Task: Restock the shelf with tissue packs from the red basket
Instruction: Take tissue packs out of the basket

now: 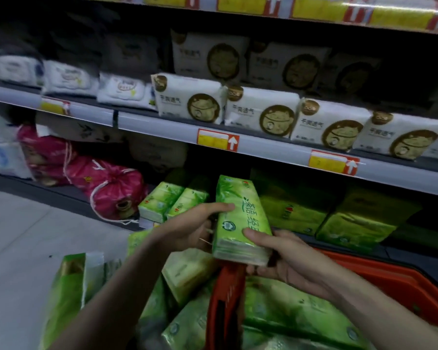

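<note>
Both hands hold one green tissue pack (238, 218) in the air, just above the red basket (402, 281) and in front of the bottom shelf (61, 195). The left hand (195, 227) grips the pack's left edge, thumb laid across the top face and fingers curled underneath. The right hand (286, 258) grips the near end, thumb pressed on the printed face and fingers tucked below. The pack is tilted, its far end pointing toward the shelf. Under the hands, more green packs (293, 314) lie heaped in the basket. On the bottom shelf, two small green packs (172, 202) sit side by side just left of the held one, and larger green bundles (296, 210) sit to its right in shadow. Pink drawstring bags (111, 188) lie further left on that shelf. On the shelf above, white packs (261, 111) stand in a row, with red and yellow price tags (218, 139) on the rail below them.
</note>
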The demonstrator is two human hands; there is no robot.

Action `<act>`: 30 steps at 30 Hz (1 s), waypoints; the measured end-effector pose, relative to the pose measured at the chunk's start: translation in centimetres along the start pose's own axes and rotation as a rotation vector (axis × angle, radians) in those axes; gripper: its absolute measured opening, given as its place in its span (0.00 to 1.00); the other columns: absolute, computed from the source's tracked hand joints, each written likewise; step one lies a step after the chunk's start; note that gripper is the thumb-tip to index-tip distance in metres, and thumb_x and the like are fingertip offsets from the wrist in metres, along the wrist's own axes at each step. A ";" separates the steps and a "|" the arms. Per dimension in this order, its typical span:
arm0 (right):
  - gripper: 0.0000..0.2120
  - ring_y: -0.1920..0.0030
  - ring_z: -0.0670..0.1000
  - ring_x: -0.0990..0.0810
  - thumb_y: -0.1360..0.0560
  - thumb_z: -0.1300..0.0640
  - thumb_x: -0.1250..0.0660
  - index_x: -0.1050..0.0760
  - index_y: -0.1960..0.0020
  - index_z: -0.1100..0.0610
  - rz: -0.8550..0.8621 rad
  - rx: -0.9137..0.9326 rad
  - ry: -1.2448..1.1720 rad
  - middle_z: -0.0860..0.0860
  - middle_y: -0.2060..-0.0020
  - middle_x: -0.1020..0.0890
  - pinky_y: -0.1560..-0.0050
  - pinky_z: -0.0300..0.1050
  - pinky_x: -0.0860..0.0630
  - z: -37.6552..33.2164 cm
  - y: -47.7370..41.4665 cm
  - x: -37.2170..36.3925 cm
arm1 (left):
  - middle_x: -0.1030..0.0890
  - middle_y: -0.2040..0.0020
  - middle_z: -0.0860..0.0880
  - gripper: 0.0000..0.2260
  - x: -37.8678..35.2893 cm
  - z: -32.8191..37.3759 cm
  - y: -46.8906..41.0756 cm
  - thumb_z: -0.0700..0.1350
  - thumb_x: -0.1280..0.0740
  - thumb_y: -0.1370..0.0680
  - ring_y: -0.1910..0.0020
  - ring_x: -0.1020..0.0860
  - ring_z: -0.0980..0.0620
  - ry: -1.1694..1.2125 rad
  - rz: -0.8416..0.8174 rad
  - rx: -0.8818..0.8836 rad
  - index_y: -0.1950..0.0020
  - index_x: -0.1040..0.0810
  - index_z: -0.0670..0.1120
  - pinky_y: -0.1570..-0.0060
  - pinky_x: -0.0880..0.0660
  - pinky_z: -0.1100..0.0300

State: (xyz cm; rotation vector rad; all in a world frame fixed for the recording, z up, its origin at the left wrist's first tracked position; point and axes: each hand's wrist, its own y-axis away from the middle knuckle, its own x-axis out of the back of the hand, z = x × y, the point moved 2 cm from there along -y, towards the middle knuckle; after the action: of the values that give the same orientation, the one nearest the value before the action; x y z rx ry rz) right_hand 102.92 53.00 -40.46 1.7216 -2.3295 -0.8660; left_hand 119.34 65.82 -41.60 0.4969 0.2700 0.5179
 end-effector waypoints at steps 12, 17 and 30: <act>0.14 0.61 0.50 0.12 0.21 0.56 0.25 0.18 0.38 0.62 0.151 0.019 -0.112 0.54 0.55 0.11 0.67 0.40 0.19 -1.1 -19.0 -6.3 | 0.19 0.37 0.38 0.35 9.7 -3.9 -8.9 0.63 0.28 0.34 0.42 0.18 0.33 0.598 0.679 -0.112 0.33 0.22 0.45 0.43 0.20 0.37; 0.15 0.58 0.52 0.11 0.21 0.54 0.24 0.18 0.39 0.61 0.210 -0.024 -0.107 0.55 0.54 0.11 0.66 0.41 0.19 -0.8 -23.4 -7.1 | 0.21 0.50 0.44 0.19 10.7 -3.0 -10.2 0.51 0.29 0.22 0.51 0.18 0.42 0.657 0.796 -0.087 0.37 0.25 0.41 0.49 0.17 0.45; 0.46 0.27 0.50 0.25 0.26 0.57 0.23 0.42 0.15 0.45 0.378 0.166 0.451 0.46 0.27 0.23 0.25 0.50 0.28 2.4 -29.4 -5.8 | 0.24 0.64 0.46 0.03 15.2 -5.3 -12.4 0.41 0.34 0.27 0.62 0.27 0.48 0.280 0.880 -0.115 0.58 0.21 0.46 0.60 0.31 0.53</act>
State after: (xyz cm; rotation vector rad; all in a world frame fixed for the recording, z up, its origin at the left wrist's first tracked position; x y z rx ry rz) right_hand 128.64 53.61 -55.94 1.2827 -2.3325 -0.1992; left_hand 135.17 66.62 -54.31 0.4143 0.2789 1.4592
